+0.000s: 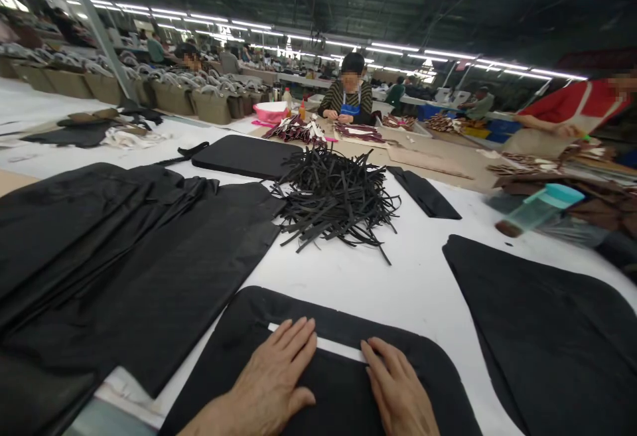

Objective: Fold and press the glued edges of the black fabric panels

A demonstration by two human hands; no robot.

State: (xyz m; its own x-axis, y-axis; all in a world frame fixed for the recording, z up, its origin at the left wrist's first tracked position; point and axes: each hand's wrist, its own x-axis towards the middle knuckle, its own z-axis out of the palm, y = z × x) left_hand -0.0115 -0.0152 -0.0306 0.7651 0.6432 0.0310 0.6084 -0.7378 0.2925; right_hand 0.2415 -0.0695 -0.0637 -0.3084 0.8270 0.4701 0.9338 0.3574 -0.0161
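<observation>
A black fabric panel [343, 409] with rounded corners lies flat at the table's near edge. Across it runs a narrow white strip [341, 348]. My left hand [279, 376] rests flat on the panel, its fingertips over the left part of the strip. At the strip's right end, my right hand [395, 383] lies with its fingers stretched out and touching it. Neither hand grips anything. A heap of thin black strips [343, 197] sits beyond the panel.
Black fabric pieces [124, 263] cover the left side, and another black panel stack [552, 330] is at right. A flat black pad [243, 156] and a folded black piece [428, 194] lie farther back. A teal-lidded bottle [540, 210] lies right. A co-worker [348, 94] sits opposite.
</observation>
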